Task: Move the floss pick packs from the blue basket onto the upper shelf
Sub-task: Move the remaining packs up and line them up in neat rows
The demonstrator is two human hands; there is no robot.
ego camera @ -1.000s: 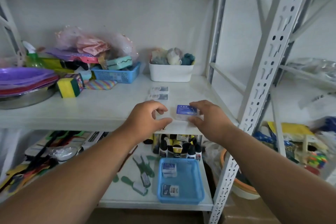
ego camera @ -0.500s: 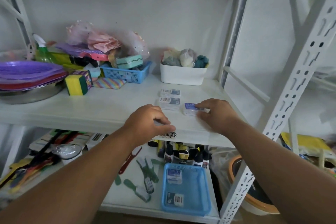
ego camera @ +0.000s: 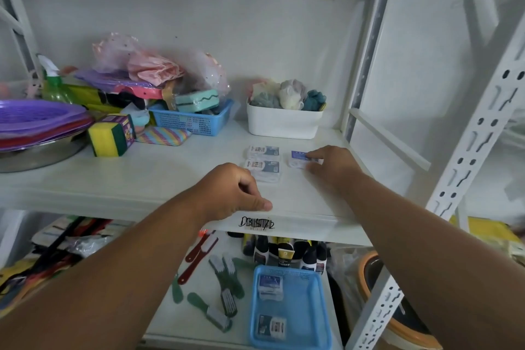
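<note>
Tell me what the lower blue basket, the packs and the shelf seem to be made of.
Blue basket: plastic, likely; moulded lattice rim, uniform matte colour.
Packs: apparently clear plastic cases with printed labels; milky translucent edges.
Shelf: probably painted metal; smooth white with folded front lip, though the board itself could be laminate.

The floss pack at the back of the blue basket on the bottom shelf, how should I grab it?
Reach down from above, since the blue basket has walls all round and is open on top. The back floss pack lies flat, and the bottles stand close behind the basket. Probably pinch its two long edges with thumb and fingers and lift straight up. The bare floor beside it leaves your fingers room.
</note>
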